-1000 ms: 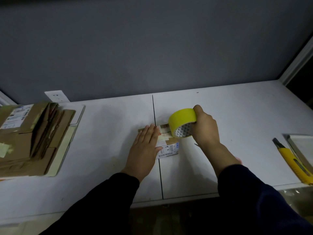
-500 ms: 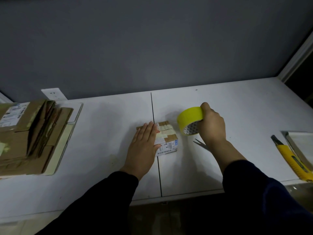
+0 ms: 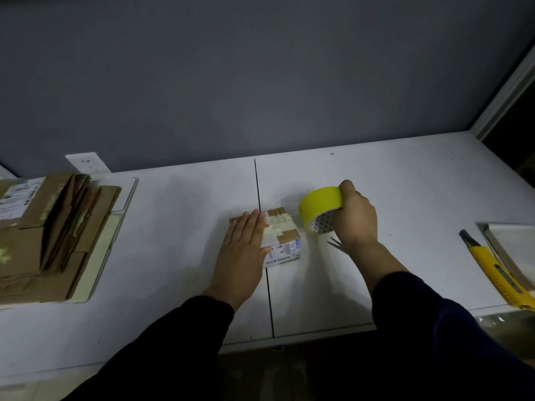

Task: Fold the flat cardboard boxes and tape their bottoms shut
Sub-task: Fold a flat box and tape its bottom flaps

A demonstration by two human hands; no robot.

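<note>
Centrally on the desk [image 3: 405, 183], small cardboard box [image 3: 282, 235] pinned under flat, straight-fingered left hand [image 3: 243, 250]; yellow tape roll [image 3: 318, 204] gripped in right hand [image 3: 356, 218] alongside. Probably light, stiff, slide-prone; best held by sides.

The left grip [image 3: 241, 253] lies over the small cardboard box [image 3: 282, 235] and hides its left part. The print on its label [image 3: 285, 251] is too small to read. The right grip [image 3: 356, 218] covers the yellow tape roll's [image 3: 318, 202] right side. Thin metal tips [image 3: 334, 243] poke out beneath that wrist, the rest hidden. The flat cardboard stack [image 3: 43, 235] is cut by the left edge. The right edge cuts the yellow utility knife [image 3: 492, 270] and a white flat thing [image 3: 515, 244].
</note>
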